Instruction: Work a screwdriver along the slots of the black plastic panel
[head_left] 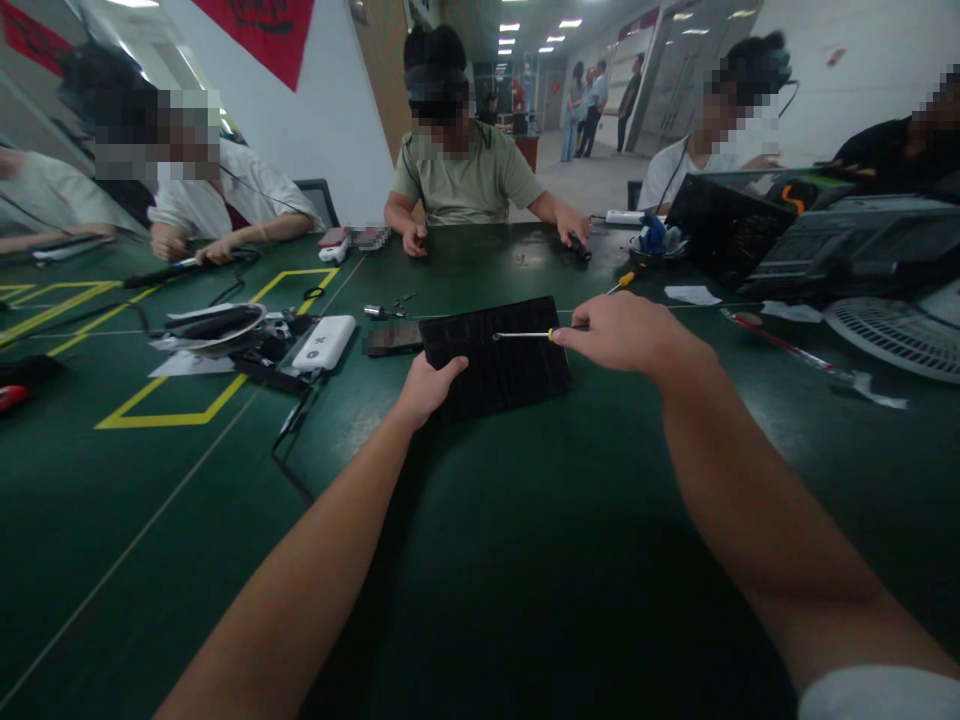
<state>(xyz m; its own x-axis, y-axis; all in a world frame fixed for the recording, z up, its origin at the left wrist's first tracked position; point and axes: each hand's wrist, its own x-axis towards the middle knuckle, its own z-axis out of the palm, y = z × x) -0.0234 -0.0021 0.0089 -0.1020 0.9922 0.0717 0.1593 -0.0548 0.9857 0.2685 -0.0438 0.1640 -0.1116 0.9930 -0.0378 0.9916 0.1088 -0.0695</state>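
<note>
A flat black panel (pixel 517 375) is held up at a tilt above the green table, its ribbed face toward me. My left hand (pixel 431 390) grips its left edge, with the thumb on the near face. In my right hand (pixel 630 335) is a screwdriver (pixel 525 336) with a yellow and black handle, pinched in the fingers. Its metal shaft points left across the panel, and the tip is at a small round spot on the face; whether it touches cannot be made out. Behind the panel's left edge lies a dark flat device (pixel 391 339).
A white power bank (pixel 325 343) with a cable lies left, beside a cluttered dish (pixel 214 328). At right are a fan grille (pixel 892 325), a red-handled tool (pixel 780 345) and a large dark casing (pixel 847 240). Across the table (pixel 525 560), a person (pixel 469 180) works; others sit on both sides.
</note>
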